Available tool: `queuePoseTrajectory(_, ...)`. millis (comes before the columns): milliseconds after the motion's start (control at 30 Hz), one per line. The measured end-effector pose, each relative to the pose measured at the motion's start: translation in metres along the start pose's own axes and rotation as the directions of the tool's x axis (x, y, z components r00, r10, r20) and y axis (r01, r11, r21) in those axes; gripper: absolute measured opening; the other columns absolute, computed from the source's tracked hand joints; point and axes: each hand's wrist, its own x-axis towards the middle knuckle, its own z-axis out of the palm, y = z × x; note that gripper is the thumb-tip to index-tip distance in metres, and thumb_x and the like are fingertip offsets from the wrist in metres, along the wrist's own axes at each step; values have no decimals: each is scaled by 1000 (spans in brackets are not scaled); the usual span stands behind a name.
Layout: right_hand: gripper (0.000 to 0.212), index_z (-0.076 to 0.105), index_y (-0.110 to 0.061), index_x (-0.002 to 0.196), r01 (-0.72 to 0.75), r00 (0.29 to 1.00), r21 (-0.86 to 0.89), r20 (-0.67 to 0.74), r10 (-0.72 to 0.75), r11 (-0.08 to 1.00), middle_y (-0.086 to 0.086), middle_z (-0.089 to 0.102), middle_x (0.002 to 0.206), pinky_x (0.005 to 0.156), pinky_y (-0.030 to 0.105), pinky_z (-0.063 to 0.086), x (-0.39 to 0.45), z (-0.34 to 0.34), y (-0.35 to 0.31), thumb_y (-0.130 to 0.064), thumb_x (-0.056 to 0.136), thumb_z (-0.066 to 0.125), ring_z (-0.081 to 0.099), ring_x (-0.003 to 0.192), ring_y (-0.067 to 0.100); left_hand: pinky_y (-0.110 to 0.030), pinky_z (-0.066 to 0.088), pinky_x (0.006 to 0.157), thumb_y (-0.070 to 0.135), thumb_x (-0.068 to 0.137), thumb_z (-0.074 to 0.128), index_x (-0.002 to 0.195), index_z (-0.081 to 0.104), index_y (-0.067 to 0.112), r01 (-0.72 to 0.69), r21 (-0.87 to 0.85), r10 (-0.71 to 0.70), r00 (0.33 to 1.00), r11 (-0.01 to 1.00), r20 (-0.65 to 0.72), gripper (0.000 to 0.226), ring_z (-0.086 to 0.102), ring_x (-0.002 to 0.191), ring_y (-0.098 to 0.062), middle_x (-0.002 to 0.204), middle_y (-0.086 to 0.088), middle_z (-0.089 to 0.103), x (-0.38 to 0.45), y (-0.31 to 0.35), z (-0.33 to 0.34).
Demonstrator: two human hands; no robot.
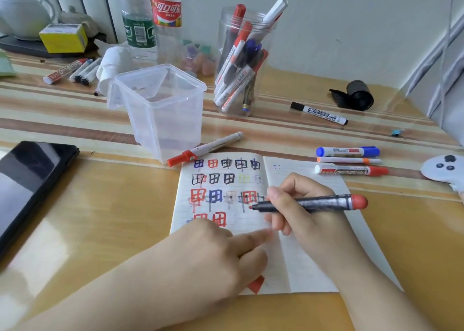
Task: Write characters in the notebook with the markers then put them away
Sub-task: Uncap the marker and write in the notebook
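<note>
The right hand (296,205) pinches one dark-barrelled marker (308,203) with a red end cap, its red tip touching the left page near the frame's centre. The left hand (208,250) presses on the lower left page of the open notebook (311,260), index finger stretched out flat toward the spine, the other fingers curled under. A red cap-like piece (256,284) shows just below this hand, at the page's lower edge. The page carries four rows of boxy characters in red, blue and black.

Just above the notebook's top edge lies one red-capped white marker (206,148), leaning against a square clear tub (160,109). Right of the notebook's top sit three more markers (349,161) in a stack — blue, orange, red. One black whiteboard marker (319,113) lies further up at right, near a black roll (356,96). A clear round jar (241,62) at upper centre holds several markers — the exact count cannot be told. Two plastic bottles (150,22) stand behind, about three markers (72,70) lie at upper left, and one dark phone (27,185) rests at the left edge of the tabletop (100,217).
</note>
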Motion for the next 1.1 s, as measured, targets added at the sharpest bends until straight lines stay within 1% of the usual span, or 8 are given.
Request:
queuePoseTrajectory(133, 20, 50, -21, 59, -22, 997, -41, -78, 19, 999, -2, 54, 45, 63, 41, 52, 0, 2, -1, -27, 75, 60, 53, 47, 14, -22, 37, 35, 16, 79, 54, 76, 42, 14, -5, -3, 5, 999, 1000, 32, 12, 42, 36, -21, 121, -5, 63, -2, 0, 4)
queuePoseTrajectory(200, 21, 49, -19, 59, -14, 992, -97, -124, 2, 995, 1, 52, 46, 59, 43, 49, 0, 1, 0, -29, 72, 62, 54, 52, 29, -20, 33, 36, 20, 80, 51, 74, 48, 14, 15, -14, -14, 999, 1000, 44, 8, 43, 37, -23, 116, -2, 66, -1, 2, 0)
queuePoseTrajectory(267, 22, 48, -16, 60, -22, 987, -110, -158, 4, 994, 10, 51, 52, 54, 38, 44, -1, 1, 0, -28, 70, 64, 51, 55, 34, -19, 35, 36, 24, 82, 43, 70, 55, 13, 46, -44, -44, 998, 998, 33, 20, 49, 39, -24, 111, -1, 68, 1, 4, -3)
queuePoseTrajectory(300, 25, 47, -15, 59, -17, 986, -116, -165, -3, 993, 10, 49, 52, 53, 32, 41, -2, 1, 1, -25, 71, 66, 48, 51, 26, -18, 36, 36, 25, 82, 41, 70, 57, 13, 58, -59, -56, 998, 997, 30, 23, 51, 39, -24, 109, -2, 69, 2, 5, -4)
queuePoseTrajectory(367, 35, 42, -15, 56, 17, 984, -167, -174, -47, 986, -1, 43, 47, 48, 17, 33, -4, 2, 2, -13, 78, 69, 40, 46, 5, -17, 33, 38, 26, 82, 41, 70, 57, 13, 62, -46, -60, 998, 997, 26, 24, 51, 39, -24, 105, -3, 70, 3, 8, -2)
queuePoseTrajectory(433, 38, 38, -15, 55, 35, 983, -209, -167, -71, 977, -9, 38, 44, 45, 12, 28, -5, 3, 2, -7, 82, 64, 36, 44, 4, -17, 28, 39, 27, 82, 42, 69, 57, 12, 60, -21, -59, 998, 998, 23, 25, 51, 38, -25, 104, -4, 71, 3, 11, 0)
queuePoseTrajectory(867, 40, 35, -16, 54, 35, 996, -252, -73, -55, 967, -10, 32, 42, 42, 15, 25, -2, 6, 4, -8, 81, 63, 30, 42, 5, -16, 26, 42, 26, 81, 42, 68, 52, 12, 56, -42, -55, 998, 998, 25, 21, 52, 39, -26, 103, -7, 71, 5, 12, -1)
queuePoseTrajectory(1100, 34, 38, -13, 59, 35, 993, -238, -101, -61, 971, -9, 35, 43, 44, 14, 27, -3, 7, 3, -12, 83, 62, 33, 43, 5, -16, 23, 43, 25, 81, 43, 70, 47, 13, 55, -33, -54, 998, 998, 29, 17, 48, 36, -24, 103, -7, 71, 5, 12, -1)
